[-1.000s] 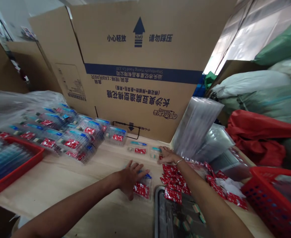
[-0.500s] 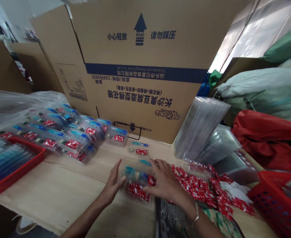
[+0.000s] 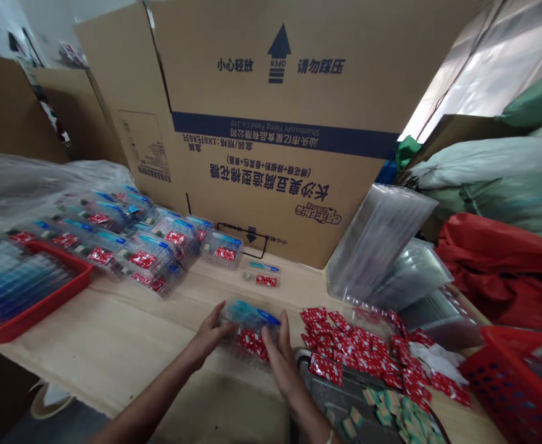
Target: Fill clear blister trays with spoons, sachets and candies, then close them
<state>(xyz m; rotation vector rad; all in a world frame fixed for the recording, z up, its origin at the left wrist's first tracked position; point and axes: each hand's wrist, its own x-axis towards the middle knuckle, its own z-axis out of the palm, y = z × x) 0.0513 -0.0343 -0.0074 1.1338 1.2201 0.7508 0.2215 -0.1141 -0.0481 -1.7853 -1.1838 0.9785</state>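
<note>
Between my two hands is a clear plastic tray (image 3: pixel 246 359), somewhat blurred, low over the front middle of the table. Inside it lie a blue pen-shaped stick (image 3: pixel 268 317) and a red packet (image 3: pixel 253 343). My left hand (image 3: pixel 209 338) grips the tray's left side, fingers at its far corner. On the right side my right hand (image 3: pixel 279 353) presses against the tray, thumb on the near face and fingers behind. Loose red packets (image 3: pixel 363 345) are heaped to the right of that hand. A dark tray (image 3: pixel 310 370) with green-and-tan pieces (image 3: pixel 398 410) sits nearer me.
Filled clear trays (image 3: pixel 145 259) are stacked at the left, behind a red bin (image 3: pixel 74 287) of blue sticks. A large carton (image 3: pixel 271 172) stands at the back. Nested empty trays (image 3: pixel 372 240) lean at the right, beside a red basket (image 3: pixel 506 370).
My right hand has moved from over the tray down to its right side. The blue stick now lies in the tray, and the view has shifted slightly.
</note>
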